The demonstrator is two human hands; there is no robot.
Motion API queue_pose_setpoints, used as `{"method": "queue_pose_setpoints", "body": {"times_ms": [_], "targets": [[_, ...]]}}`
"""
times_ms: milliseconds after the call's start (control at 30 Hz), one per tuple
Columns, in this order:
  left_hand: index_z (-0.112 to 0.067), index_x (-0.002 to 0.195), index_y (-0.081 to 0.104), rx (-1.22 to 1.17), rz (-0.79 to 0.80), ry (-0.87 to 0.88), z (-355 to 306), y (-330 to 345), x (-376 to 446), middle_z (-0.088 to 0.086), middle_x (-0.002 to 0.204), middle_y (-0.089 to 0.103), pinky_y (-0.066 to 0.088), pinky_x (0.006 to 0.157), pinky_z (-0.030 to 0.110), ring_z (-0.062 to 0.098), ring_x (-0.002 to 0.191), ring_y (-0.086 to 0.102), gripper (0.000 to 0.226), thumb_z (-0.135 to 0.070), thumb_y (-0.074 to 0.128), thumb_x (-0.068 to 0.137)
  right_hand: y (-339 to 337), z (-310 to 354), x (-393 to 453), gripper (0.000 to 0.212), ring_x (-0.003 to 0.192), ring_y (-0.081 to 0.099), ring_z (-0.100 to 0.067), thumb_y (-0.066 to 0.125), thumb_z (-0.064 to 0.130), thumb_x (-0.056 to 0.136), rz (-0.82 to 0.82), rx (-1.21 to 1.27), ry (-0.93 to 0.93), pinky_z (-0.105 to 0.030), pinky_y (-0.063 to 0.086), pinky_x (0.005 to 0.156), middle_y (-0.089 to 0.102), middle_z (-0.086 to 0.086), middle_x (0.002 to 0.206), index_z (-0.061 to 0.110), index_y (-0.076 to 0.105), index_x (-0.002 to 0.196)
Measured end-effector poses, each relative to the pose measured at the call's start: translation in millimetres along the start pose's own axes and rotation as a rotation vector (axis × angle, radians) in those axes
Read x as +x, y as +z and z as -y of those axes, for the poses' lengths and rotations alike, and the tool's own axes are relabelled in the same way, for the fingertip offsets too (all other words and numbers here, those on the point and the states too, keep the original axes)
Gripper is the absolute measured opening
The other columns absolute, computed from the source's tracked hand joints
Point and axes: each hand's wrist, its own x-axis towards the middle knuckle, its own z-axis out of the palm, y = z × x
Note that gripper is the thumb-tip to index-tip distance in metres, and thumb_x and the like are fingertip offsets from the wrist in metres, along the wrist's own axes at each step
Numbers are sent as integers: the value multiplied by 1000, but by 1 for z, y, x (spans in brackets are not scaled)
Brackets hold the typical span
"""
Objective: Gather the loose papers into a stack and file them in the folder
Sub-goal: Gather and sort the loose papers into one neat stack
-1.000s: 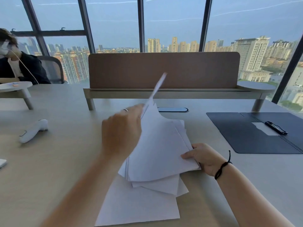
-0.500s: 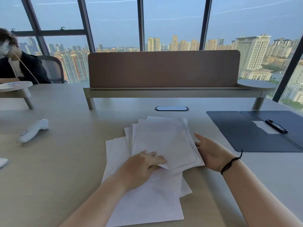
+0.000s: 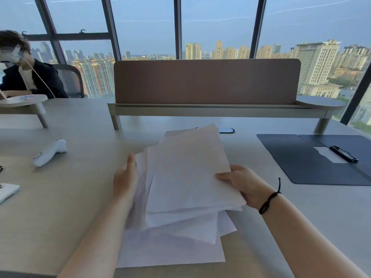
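A: Where are the papers (image 3: 186, 177) just now?

B: Between the two hands, in front of the person on the desk (image 3: 60, 197). The right hand (image 3: 244, 186) pinches the right edge of the upper sheets, thumb on top and fingers curled under, lifting that side. The left hand (image 3: 125, 177) stands flat against the left edge, fingers straight, holding nothing. I'd say it acts as a stop to square the sheets against.

A: So the stack isn't tidy?

B: No. The sheets are fanned. The top ones run with their long side away from the person, leaning a little toward the right at the far end. Lower sheets stick out below the hands, toward the person, and one lies flat on the desk there.

A: And the folder (image 3: 313, 157)?

B: Beyond the right hand and to its right, well apart from the papers, lying open and flat, with a pen (image 3: 343, 153) and a white slip on it. Probably left open to take the stack once squared.
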Motion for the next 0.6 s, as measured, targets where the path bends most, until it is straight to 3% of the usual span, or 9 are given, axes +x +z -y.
{"method": "queue_pose_setpoints", "body": {"times_ms": [100, 167, 267, 300, 367, 433, 500, 600], "targets": [[-7, 125, 65, -46, 65, 53, 7, 7, -3, 11, 118, 65, 45, 90, 37, 32, 122, 59, 54, -51, 48, 98, 17, 6, 3, 2, 76, 70, -23, 73, 7, 85, -29, -358, -82, -31, 56, 73, 76, -6, 87, 7, 71, 85], [-10, 131, 60, 6, 109, 73, 9, 10, -7, 7, 129, 62, 39, 86, 30, 25, 122, 57, 51, -46, 59, 94, 25, 7, 9, 16, 71, 61, -21, 79, 14, 78, -50, -425, -63, -29, 48, 68, 65, -7, 80, 5, 66, 83], [-17, 137, 52, 86, 147, 61, 14, 10, -6, 3, 140, 53, 40, 91, 31, 17, 116, 51, 57, -44, 65, 89, 29, 13, 13, 29, 72, 55, -23, 84, 22, 75, -84, -191, 9, -30, 46, 62, 57, -13, 85, 7, 66, 90], [-19, 136, 52, 113, 150, 60, 16, 10, -5, 2, 139, 53, 42, 95, 33, 17, 118, 50, 58, -46, 65, 88, 28, 15, 13, 36, 74, 59, -26, 85, 23, 75, -94, -70, 54, -32, 51, 63, 63, -15, 89, -1, 70, 98], [-21, 133, 54, 157, 137, 67, 19, 10, -2, 2, 138, 55, 42, 106, 42, 24, 130, 47, 59, -51, 65, 84, 23, 17, 10, 40, 80, 68, -30, 84, 24, 78, -73, 95, 121, -39, 59, 72, 73, -17, 101, 0, 71, 107], [-21, 130, 55, 187, 135, 69, 19, 12, -1, 2, 136, 58, 41, 108, 47, 29, 134, 45, 58, -51, 64, 81, 19, 16, 7, 30, 72, 69, -31, 82, 22, 80, -71, 192, 158, -41, 61, 69, 74, -17, 91, 5, 66, 100], [-21, 130, 55, 203, 137, 67, 18, 13, -3, 3, 136, 58, 41, 109, 47, 31, 134, 46, 58, -50, 64, 81, 16, 10, 9, 28, 59, 67, -29, 81, 20, 82, -97, 264, 187, -38, 59, 56, 72, -18, 76, 6, 59, 93], [-18, 131, 55, 233, 135, 74, 16, 16, -3, 5, 139, 56, 37, 111, 47, 32, 135, 45, 55, -47, 65, 85, 17, 3, 13, 36, 57, 71, -28, 78, 23, 85, -30, 272, 227, -36, 60, 53, 74, -16, 80, 0, 65, 110]]}}
